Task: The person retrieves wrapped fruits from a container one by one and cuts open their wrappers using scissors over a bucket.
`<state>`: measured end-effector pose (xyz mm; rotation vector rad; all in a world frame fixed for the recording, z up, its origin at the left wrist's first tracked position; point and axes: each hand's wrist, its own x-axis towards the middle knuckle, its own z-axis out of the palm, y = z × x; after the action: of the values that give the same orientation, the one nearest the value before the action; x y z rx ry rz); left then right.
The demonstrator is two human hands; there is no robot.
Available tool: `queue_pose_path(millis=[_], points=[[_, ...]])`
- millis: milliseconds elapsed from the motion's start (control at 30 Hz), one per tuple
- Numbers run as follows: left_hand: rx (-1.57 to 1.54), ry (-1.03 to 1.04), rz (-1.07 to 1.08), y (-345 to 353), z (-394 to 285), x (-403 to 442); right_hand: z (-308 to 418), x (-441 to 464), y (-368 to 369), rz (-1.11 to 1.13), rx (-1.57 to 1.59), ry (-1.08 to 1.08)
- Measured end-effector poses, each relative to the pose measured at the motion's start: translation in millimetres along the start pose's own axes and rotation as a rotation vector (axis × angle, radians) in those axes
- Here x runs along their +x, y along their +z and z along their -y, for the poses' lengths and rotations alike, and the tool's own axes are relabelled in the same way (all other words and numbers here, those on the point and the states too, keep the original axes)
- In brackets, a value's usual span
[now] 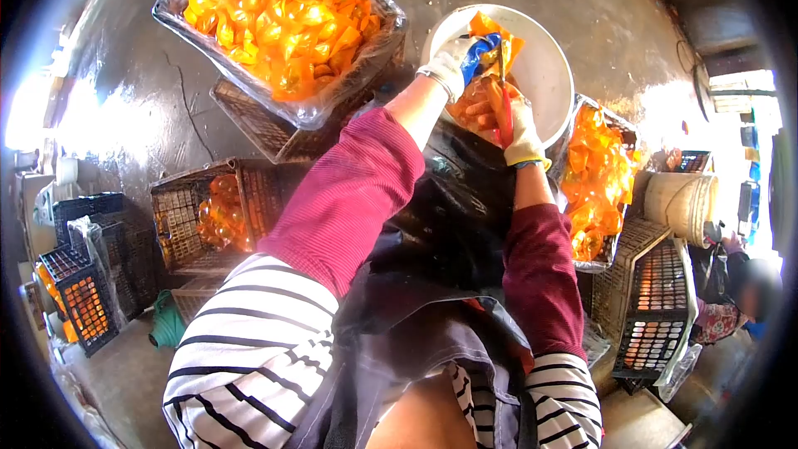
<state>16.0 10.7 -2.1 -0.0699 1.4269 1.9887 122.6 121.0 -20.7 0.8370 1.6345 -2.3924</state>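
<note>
The left hand (459, 65), in a white glove with blue-coated fingers, reaches over the near left rim of a white round basin (550, 66). Its fingers are bent close together, pinching an orange plastic packet (514, 46), which is held up over the inside of the basin toward its far left part. The right hand (517, 125), gloved in white with a yellow cuff edge, is at the basin's near side; its fingers are curled around red-handled scissors (504, 115), whose blades point away from the body and lie against the packet. Just how far the blades are open is hard to make out, since hands and packet crowd together there.

Far left of the basin, a plastic-lined crate (384, 43) is heaped with orange packets (283, 21); it sits over another crate (253, 116). Just right of the basin, a second lined crate (613, 251) is filled with more orange packets (592, 183). Nearer on the left, a lattice crate (176, 220) contains a bundle of orange packets (224, 212). To the right are an off-white bucket (682, 202), stacked crates (657, 308) and, beyond, another person (721, 320). A shiny black apron (440, 199) covers the wearer's lap.
</note>
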Motion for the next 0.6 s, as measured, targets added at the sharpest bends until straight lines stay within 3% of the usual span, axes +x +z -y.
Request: queue_pose_path(millis=[100, 167, 233, 367, 400, 467, 500, 533, 567, 600], points=[[0.162, 0.030, -0.051, -7.1, 11.6, 19.8, -0.8, 3.4, -6.5, 0.044, -0.123, -0.047], [0.462, 0.157, -0.059, -19.9, 30.0, 50.5, 1.3, -2.5, -4.4, 0.021, -0.152, -0.103], [0.571, 0.227, -0.082, -20.3, 37.9, 60.3, -0.6, -1.8, -6.7, -0.001, -0.090, -0.090], [0.589, 0.255, -0.089, -5.3, 35.3, 53.2, 4.3, -18.0, 0.0, -0.099, -0.211, -0.120], [0.558, 0.228, -0.039, 9.6, 1.3, 4.3, 4.4, -19.4, -4.6, -0.175, -0.269, -0.140], [0.941, 0.505, -0.051, -19.1, 3.2, 28.0, -2.0, -9.5, -18.1, -0.278, -0.384, -0.172], [1.122, 0.650, -0.099, -32.8, 4.0, 38.5, -11.5, -2.1, -21.5, -0.324, -0.046, -0.278], [1.043, 0.558, -0.170, -46.3, -18.4, 9.6, -4.8, 0.6, -21.0, -0.291, 0.213, -0.324], [0.957, 0.471, -0.236, -53.9, -40.2, -20.8, -0.4, -4.5, -27.0, -0.287, 0.187, -0.340], [0.948, 0.535, -0.290, -91.3, -40.2, -19.5, 11.3, -18.1, -22.4, -0.284, 0.161, -0.356]])
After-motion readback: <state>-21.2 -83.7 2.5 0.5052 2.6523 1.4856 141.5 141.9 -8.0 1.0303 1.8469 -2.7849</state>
